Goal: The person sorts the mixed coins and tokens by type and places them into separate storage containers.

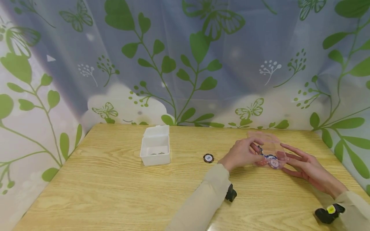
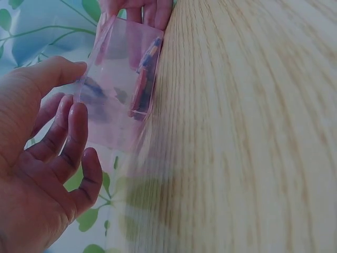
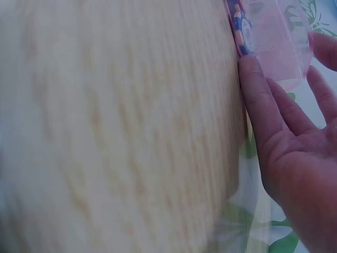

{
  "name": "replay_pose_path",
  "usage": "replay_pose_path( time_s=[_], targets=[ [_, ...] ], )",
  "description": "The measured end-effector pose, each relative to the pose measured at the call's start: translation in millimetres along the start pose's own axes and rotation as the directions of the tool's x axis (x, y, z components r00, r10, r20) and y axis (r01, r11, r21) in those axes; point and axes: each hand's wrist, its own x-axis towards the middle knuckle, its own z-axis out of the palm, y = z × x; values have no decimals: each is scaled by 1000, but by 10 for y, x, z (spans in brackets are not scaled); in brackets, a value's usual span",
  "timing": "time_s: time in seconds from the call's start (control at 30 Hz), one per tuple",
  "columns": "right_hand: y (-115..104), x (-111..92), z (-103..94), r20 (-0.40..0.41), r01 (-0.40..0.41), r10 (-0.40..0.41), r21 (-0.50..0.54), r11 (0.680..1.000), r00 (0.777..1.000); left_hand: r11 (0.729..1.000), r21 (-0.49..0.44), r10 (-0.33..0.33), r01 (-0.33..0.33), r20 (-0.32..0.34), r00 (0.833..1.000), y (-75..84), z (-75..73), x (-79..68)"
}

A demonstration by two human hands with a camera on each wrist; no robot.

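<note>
A see-through pink plastic box (image 1: 270, 147) stands on the right part of the table. Poker chips (image 1: 273, 161) lie in its bottom, blue-and-white ones and a red one among them. My left hand (image 1: 242, 152) is at the box's left side, with thumb and bent fingers at its edge; in the left wrist view the left hand (image 2: 47, 132) holds that edge. My right hand (image 1: 309, 171) touches the opposite side with fairly straight fingers (image 3: 258, 89). A black poker chip (image 1: 208, 158) with a white centre lies flat on the table, left of the left hand.
A white box (image 1: 156, 154) with its lid raised stands left of centre on the wooden table (image 1: 115, 192); a few small items lie inside it, too small to tell. A patterned curtain (image 1: 179, 64) hangs behind the table's back edge.
</note>
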Motion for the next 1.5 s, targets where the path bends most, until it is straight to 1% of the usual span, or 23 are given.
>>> replay_pose_path(
  time_s=[0.23,0.53,0.73,0.87,1.07,1.23,1.5],
  targets=[
    [-3,-1,4,12,5,-5,0,1000,1000,1000,4,-9,9,-2,1000,-2,-3,2],
    [-9,-1,4,-10,-6,6,-10,1000,1000,1000,3,-11,11,8,1000,3,-7,-1],
    [-11,2,16,-24,-15,15,-6,1000,1000,1000,23,12,-12,2,1000,4,-34,-15],
    [-10,2,21,-25,-19,19,3,1000,1000,1000,17,21,-21,-7,1000,-12,-92,-43],
    [-16,-2,15,-18,-2,2,10,1000,1000,999,-19,26,-26,-16,1000,-42,-224,-96],
    [-11,-2,12,-11,2,-2,13,1000,1000,999,-25,28,-28,-10,1000,-80,-308,-154],
    [-20,-3,32,-5,9,-9,-1,1000,1000,999,30,33,-33,9,999,-138,-443,-249]
  ],
)
